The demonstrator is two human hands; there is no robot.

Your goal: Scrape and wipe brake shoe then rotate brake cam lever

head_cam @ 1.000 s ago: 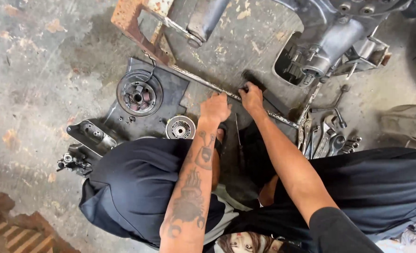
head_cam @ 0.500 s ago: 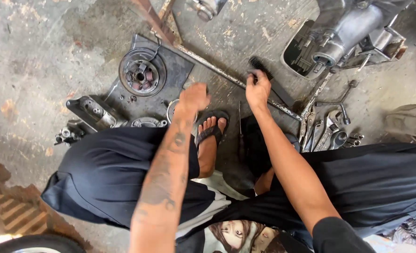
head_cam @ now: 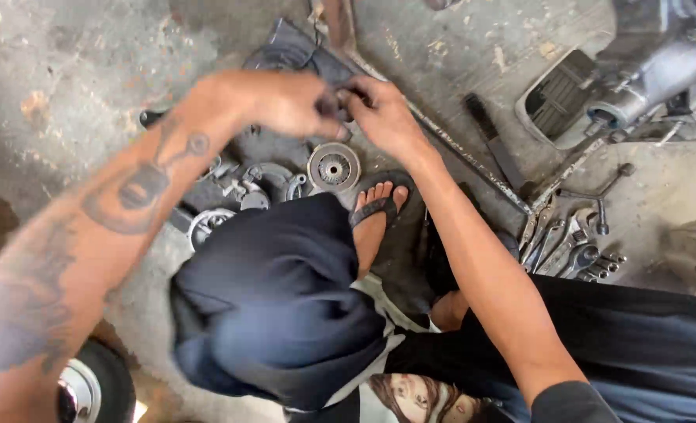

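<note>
Beside the round pulley (head_cam: 334,167), both hands (head_cam: 281,102) (head_cam: 383,113) pinch a small dark part (head_cam: 340,98) above scattered wrenches (head_cam: 571,251).

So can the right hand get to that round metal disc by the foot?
Probably yes. The right hand hovers just above the round metal disc, and nothing lies between them. The sandalled foot sits beside the disc, not over it.

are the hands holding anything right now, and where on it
Both hands, left and right, meet on a small dark part, pinched between the fingertips; blur hides exactly where.
</note>
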